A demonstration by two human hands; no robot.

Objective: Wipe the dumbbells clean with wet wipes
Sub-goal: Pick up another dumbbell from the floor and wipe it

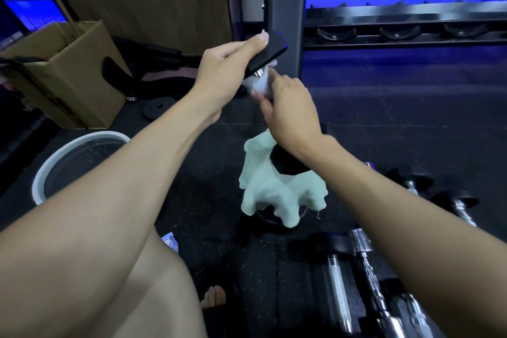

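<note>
Gym floor [384,123]: left hand [219,77] grips dumbbell [267,53] head; right hand [290,110] fingers pinch wipe [260,84] round handle.

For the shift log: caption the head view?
Left hand steadies dumbbell; right hand wipes its handle with wet wipe.

Left hand [219,74] grips upper black head of dumbbell [267,53], frame centre. Right hand [290,110] presses white wipe [260,84] round the chrome handle. Pale green cloth [277,192] hangs below, draped at lower head. White-rimmed basin [44,170] left; cardboard box [68,74] upper left; more dumbbells [365,261] on floor, lower right.
</note>
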